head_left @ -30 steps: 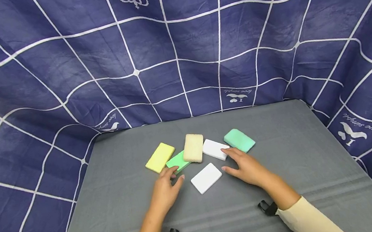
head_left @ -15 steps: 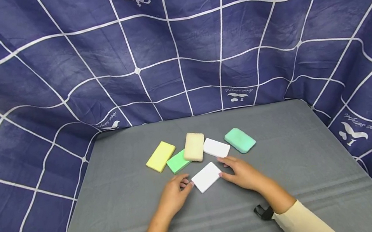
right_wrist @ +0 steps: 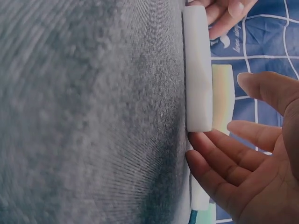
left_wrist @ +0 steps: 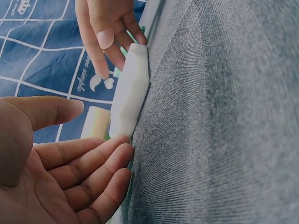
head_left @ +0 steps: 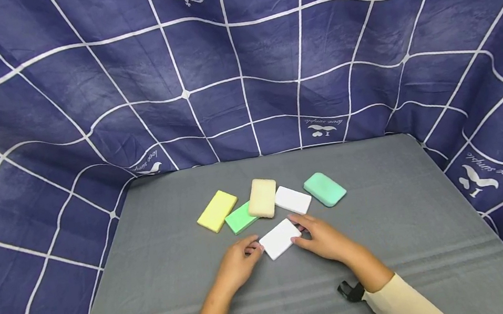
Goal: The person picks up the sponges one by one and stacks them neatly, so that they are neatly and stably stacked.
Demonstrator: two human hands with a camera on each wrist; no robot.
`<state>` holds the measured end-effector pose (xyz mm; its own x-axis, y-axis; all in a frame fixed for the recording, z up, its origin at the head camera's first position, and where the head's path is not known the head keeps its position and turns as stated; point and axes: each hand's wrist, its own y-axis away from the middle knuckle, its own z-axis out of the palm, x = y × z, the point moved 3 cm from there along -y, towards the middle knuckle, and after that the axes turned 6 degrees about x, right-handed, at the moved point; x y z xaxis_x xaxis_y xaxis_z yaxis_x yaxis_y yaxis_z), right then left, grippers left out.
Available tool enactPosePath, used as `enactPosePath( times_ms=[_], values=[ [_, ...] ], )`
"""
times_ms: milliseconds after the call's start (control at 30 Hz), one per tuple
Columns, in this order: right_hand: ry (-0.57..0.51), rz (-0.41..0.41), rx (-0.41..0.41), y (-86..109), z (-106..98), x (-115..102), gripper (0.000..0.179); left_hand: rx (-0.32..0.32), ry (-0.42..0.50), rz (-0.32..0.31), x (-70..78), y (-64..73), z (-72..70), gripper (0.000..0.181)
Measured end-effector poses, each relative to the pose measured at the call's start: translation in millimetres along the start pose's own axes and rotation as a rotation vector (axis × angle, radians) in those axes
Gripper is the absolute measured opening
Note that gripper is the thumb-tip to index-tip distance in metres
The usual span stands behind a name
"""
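Observation:
A white rectangular block [head_left: 280, 238], which looks like a sponge, lies flat on the grey cloth between both hands. At its left end is my left hand [head_left: 238, 260]; in the left wrist view its fingertips touch the end of the block, and the thumb stands apart. My right hand [head_left: 321, 239] is at the opposite end. Its fingers [right_wrist: 224, 158] reach the block's end in the right wrist view, with the thumb held away. Neither hand closes round the block.
Behind lie a yellow sponge [head_left: 217, 211], a green sponge [head_left: 241, 218], a beige sponge [head_left: 263, 198] overlapping the green one, a second white block [head_left: 293, 200] and a teal sponge [head_left: 324, 189]. A blue gridded curtain [head_left: 267, 91] borders the grey table [head_left: 167, 274].
My left hand has moved right and down, from near the green sponge to the front white block. My right hand has come left and down from the rear white block to the front one.

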<state>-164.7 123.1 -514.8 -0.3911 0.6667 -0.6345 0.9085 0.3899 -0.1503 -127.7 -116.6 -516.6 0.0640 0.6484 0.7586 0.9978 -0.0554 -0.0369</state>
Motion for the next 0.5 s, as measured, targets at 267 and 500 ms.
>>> enactPosePath(
  times_ms=[267, 500],
  values=[
    [-0.071, -0.018, -0.009, 1.4, 0.4, 1.3, 0.066, -0.019, 0.055, -0.055, -1.8, -4.8, 1.7, 0.043],
    [-0.100, 0.023, -0.025, 3.0, 0.1, 1.3, 0.071, -0.017, 0.050, -0.084, -3.4, -8.7, 5.4, 0.054]
  ],
)
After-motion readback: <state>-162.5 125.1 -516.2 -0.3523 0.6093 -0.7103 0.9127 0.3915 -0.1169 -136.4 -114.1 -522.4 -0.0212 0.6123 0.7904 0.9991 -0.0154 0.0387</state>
